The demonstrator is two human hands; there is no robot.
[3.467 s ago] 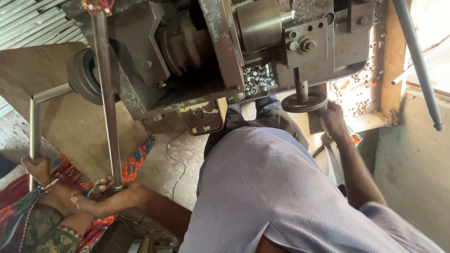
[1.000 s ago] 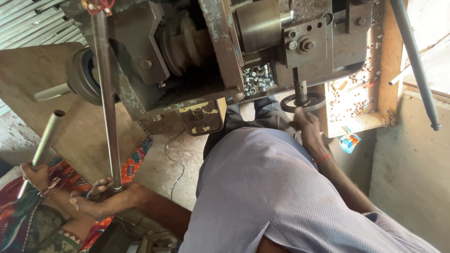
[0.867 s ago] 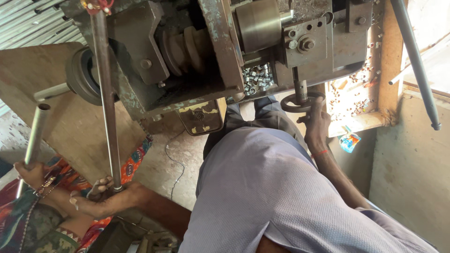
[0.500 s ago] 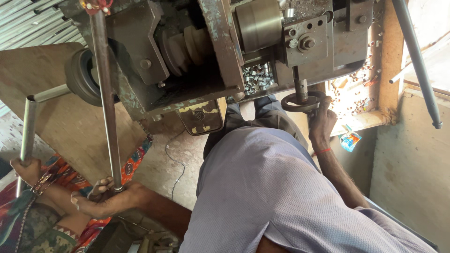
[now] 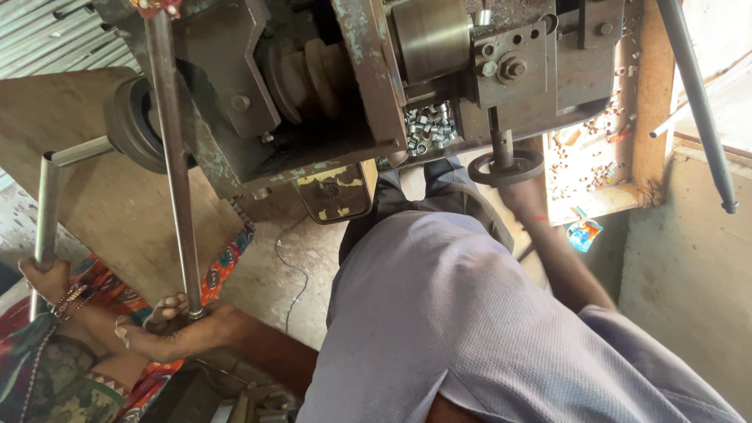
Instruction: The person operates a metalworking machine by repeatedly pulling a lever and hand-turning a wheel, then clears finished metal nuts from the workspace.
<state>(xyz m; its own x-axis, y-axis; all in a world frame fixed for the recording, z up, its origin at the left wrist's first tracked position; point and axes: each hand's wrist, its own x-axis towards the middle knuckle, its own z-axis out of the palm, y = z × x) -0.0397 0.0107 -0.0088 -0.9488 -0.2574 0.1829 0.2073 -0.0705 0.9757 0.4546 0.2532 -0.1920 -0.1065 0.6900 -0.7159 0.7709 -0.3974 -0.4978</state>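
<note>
Hands on rod and handwheel at the lathe

Left hand (image 5: 168,325) is closed round the long steel rod (image 5: 174,164) at its low end, steadying it into the machine; right hand (image 5: 523,196) reaches under the handwheel (image 5: 507,167), grip hidden; a co-worker's hand (image 5: 47,278) holds a tube (image 5: 47,207)

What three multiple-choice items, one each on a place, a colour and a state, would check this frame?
1. Where is the right hand?
A. at the round handwheel
B. on the floor
C. on a bucket

2. What colour is the person's shirt?
A. red
B. pale lilac
C. black

3. How is the left hand?
A. flat and open
B. closed around the long rod
C. out of view

Key:
1 A: the hand reaches up to the handwheel's underside.
2 B: the shirt reads pale lilac.
3 B: the fingers wrap the rod's lower end.
</note>
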